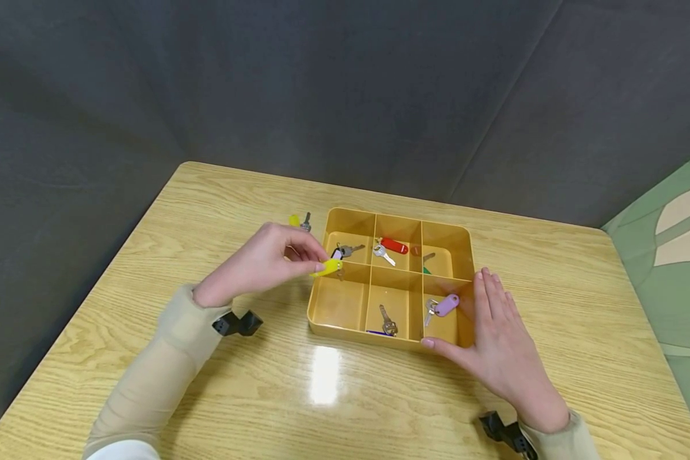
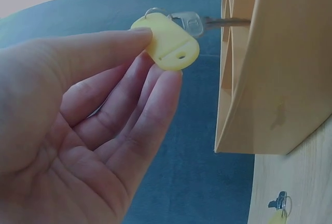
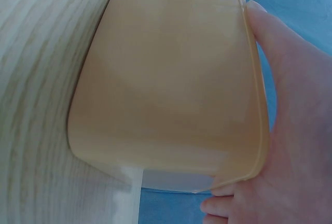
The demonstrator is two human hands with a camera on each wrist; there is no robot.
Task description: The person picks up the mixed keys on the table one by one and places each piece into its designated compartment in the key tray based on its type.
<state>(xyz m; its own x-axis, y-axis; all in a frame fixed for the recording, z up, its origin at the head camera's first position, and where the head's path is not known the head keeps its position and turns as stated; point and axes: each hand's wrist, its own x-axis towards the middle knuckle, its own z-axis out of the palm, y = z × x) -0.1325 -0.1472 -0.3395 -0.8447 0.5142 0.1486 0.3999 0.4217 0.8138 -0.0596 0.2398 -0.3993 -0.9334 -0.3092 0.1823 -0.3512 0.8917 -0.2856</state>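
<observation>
My left hand (image 1: 264,262) pinches a yellow key tag (image 2: 168,42) between thumb and fingers, over the left side of a yellow-orange divided box (image 1: 351,331). From the tag's ring hangs a key (image 2: 192,23), which points toward the box in the left wrist view. At the box's front right corner is my right hand (image 1: 503,345); its thumb touches the front rim and its straight fingers lie along the right side. Inside the box lie keys with a red tag (image 1: 393,245), a lilac tag (image 1: 448,305), a partly hidden green tag (image 1: 427,270) and a blue tag (image 1: 377,332).
Beyond my left hand, a second yellow tag (image 1: 294,220) with a key (image 1: 306,222) lies on the wooden table (image 1: 253,396), left of the box. Another key (image 1: 352,250) with a dark-edged tag is in the back left compartment. Dark fabric (image 1: 322,96) stands behind the table.
</observation>
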